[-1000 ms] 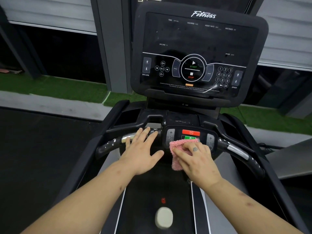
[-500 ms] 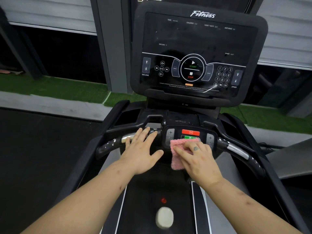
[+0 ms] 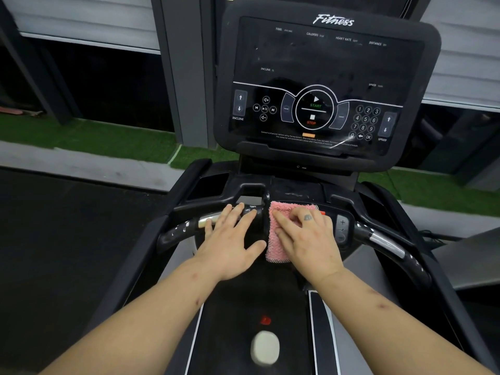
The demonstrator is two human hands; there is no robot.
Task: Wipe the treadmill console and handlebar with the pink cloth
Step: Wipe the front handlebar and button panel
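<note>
Lengthwise toward the person, pink cloth (image 3: 277,250) under flat, straight-fingered right grip (image 3: 308,239); left grip (image 3: 230,239) likewise flat on handlebar (image 3: 178,232).

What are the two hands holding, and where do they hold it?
Nothing is gripped. The right hand presses flat on the middle of the pink cloth, against the control panel; the left hand rests open on the handlebar.

pink cloth (image 3: 278,209) lies on the treadmill's handlebar panel (image 3: 342,228); a blurred pale object (image 3: 265,347) on the belt (image 3: 243,301).
</note>
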